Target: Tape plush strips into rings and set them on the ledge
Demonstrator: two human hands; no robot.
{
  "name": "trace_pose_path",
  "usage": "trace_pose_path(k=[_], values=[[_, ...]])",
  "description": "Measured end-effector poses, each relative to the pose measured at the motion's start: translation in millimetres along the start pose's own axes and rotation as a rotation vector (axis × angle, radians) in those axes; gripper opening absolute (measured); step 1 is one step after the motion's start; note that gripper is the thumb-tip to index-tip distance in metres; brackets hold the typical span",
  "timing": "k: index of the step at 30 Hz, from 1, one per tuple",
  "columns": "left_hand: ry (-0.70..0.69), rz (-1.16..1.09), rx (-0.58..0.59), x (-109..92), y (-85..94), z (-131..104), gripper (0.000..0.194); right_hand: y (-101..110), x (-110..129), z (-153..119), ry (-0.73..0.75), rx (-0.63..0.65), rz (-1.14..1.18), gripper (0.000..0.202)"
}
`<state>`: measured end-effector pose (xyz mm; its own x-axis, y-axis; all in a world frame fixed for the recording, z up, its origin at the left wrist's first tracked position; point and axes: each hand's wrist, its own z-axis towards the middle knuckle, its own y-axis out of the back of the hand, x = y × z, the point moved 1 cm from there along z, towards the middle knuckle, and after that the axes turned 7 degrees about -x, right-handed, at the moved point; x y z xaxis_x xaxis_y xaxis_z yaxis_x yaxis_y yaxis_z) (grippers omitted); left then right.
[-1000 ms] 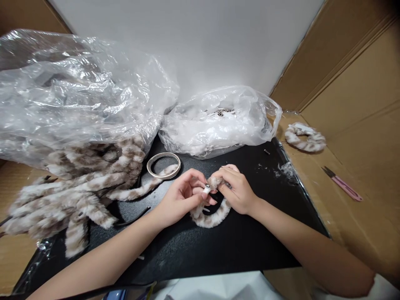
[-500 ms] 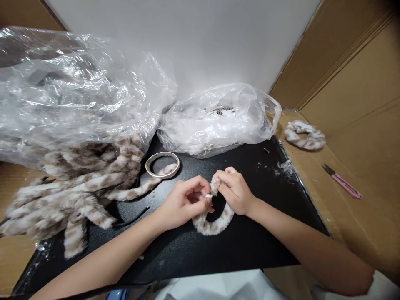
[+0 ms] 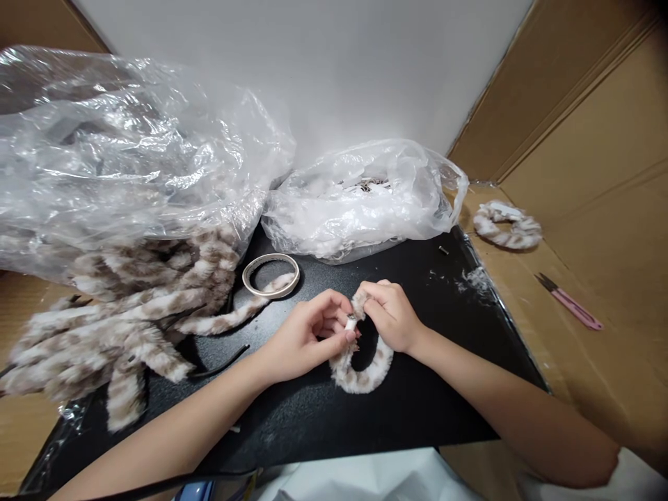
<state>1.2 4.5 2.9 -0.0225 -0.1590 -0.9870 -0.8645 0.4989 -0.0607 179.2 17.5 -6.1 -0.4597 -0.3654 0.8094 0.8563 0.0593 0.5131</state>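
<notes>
Both hands are on a plush ring (image 3: 362,376) of white fur with brown spots, over the black table. My left hand (image 3: 316,334) pinches a small white piece (image 3: 351,323) at the ring's join, between thumb and fingers. My right hand (image 3: 394,316) is closed around the fur at the top of the ring, just right of the white piece. The ring's lower curve hangs below both hands. The fingertips partly hide the join, so I cannot tell how the ends meet.
Spotted plush strips (image 3: 136,313) spill from a large clear plastic bag (image 3: 130,139) at left. A tape roll (image 3: 271,276) lies on one strip. Behind is a second plastic bag (image 3: 365,202). At right, cardboard bears another plush ring (image 3: 507,226) and pink-handled thread snips (image 3: 568,301).
The ring has shifted slightly right and its lower curve has turned a little. More of the white piece shows between my left fingers, which have loosened slightly.
</notes>
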Motion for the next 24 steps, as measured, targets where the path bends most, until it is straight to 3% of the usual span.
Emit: trace_pose_path(k=[3, 14, 24], values=[[-0.039, -0.034, -0.044, 2.1, 0.1, -0.9, 0.028, -0.3, -0.9, 0.2, -0.005, -0.008, 0.001, 0.022], [-0.178, 0.196, -0.059, 2.1, 2.9, 0.7, 0.014, 0.6, -1.7, -0.1, -0.033, 0.003, 0.002, 0.022], [-0.138, 0.288, -0.050, 0.4, 0.3, 0.9, 0.013, -0.3, -0.7, -1.5, -0.034, 0.021, -0.042, 0.023]])
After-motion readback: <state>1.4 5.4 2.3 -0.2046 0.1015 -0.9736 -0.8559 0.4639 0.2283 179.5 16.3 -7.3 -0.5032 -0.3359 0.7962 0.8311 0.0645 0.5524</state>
